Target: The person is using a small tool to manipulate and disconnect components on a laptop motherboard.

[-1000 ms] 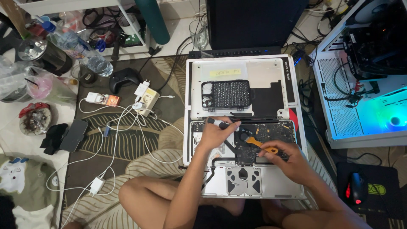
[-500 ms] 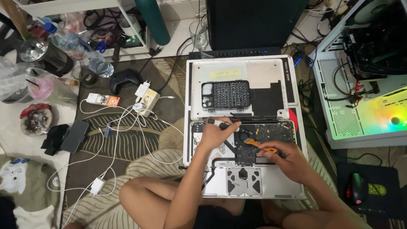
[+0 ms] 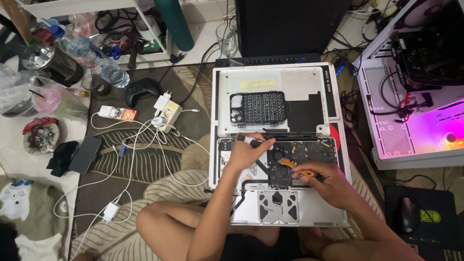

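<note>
An opened silver laptop [image 3: 314, 212] lies bottom-up on the rug between my knees, its dark circuit board [image 3: 309, 152] exposed. My left hand [image 3: 249, 152] rests on the board's left part and grips a slim black-and-silver screwdriver [image 3: 246, 138]. My right hand [image 3: 324, 181] holds an orange pry tool [image 3: 295, 167] whose tip touches the board near its middle. The removed silver bottom cover [image 3: 299, 79] lies just beyond, with a black screwdriver bit case [image 3: 258, 107] on it.
A white open computer case [image 3: 415, 87] with pink lighting stands at the right, a black mouse [image 3: 407, 214] on a pad below it. Left of the laptop lie white chargers and cables [image 3: 145, 130], a black game controller [image 3: 141, 89], a phone [image 3: 84, 154], bottles and cups.
Both hands stay on the laptop board with only slight shifts. The light inside the computer case has gone from cyan to yellow-green to pink.
</note>
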